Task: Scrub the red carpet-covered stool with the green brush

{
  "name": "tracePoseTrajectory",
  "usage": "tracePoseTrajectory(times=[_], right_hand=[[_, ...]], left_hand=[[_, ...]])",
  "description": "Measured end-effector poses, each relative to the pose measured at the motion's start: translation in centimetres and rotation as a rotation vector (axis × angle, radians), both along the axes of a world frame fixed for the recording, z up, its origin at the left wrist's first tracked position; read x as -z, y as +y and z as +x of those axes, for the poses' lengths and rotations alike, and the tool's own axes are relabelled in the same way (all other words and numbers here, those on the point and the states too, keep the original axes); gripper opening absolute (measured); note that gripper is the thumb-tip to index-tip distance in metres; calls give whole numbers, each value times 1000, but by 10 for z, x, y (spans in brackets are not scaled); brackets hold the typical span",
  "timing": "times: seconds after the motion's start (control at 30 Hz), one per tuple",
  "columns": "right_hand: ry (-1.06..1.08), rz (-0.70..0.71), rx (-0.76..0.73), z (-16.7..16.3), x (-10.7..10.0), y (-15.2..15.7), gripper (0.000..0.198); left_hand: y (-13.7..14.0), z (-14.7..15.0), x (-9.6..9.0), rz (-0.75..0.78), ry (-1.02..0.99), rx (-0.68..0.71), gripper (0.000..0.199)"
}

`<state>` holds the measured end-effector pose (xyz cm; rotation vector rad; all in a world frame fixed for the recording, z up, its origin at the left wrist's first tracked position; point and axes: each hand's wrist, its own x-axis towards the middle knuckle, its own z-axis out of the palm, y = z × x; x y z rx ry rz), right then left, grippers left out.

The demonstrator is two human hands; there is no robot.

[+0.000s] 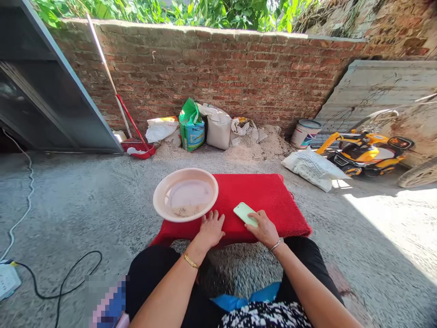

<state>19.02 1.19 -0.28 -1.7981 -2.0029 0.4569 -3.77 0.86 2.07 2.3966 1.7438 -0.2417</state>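
A thick red cloth (252, 189) covers a low stand in front of my knees. My left hand (212, 228) lies on its near edge, fingers spread, close to the basin's rim. With my right hand (264, 228) I grip the near end of a flat light-green oblong (244, 212). It has rounded corners and a small dark spot or hole near its far end; its underside is hidden, so I cannot tell its kind. A pale pink basin (159, 200) stands on the left part of the cloth, with cloudy water and dark bits inside.
By the brick wall (239, 68) stand a red dustpan (145, 154), a green bag (191, 125), a white sack (218, 130) and a bucket (305, 133). Another sack (312, 167) and a yellow ride-on toy (367, 152) are at right. A power strip (8, 279) with cables lies left.
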Motion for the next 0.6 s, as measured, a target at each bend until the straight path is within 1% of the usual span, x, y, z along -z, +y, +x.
tracePoseTrajectory(times=[0.1,0.17,0.23,0.3,0.33,0.37,0.4,0.5,0.57,0.6], right_hand=[[-19,-60,212,44,0,11,37],[-30,-83,378,77,-2,15,41],[-39,-99,530,104,-6,17,45],[-28,-101,620,116,-10,15,48],[-14,-92,625,115,-11,14,48],[5,-72,597,110,-11,12,47],[29,-40,538,100,-11,11,46],[109,52,253,59,-8,7,40],[148,64,86,34,-4,7,37],[159,58,32,26,-3,8,36]], left_hand=[[5,3,-6,4,36,20,61],[8,6,-8,5,48,24,57],[11,10,-9,5,51,22,53],[15,14,-10,-1,56,20,50],[16,16,-11,-5,58,20,49],[18,17,-12,-10,60,21,49],[20,19,-13,-14,61,21,49],[23,21,-17,-26,64,25,50],[24,20,-20,-32,61,32,50],[24,19,-21,-34,59,37,50]])
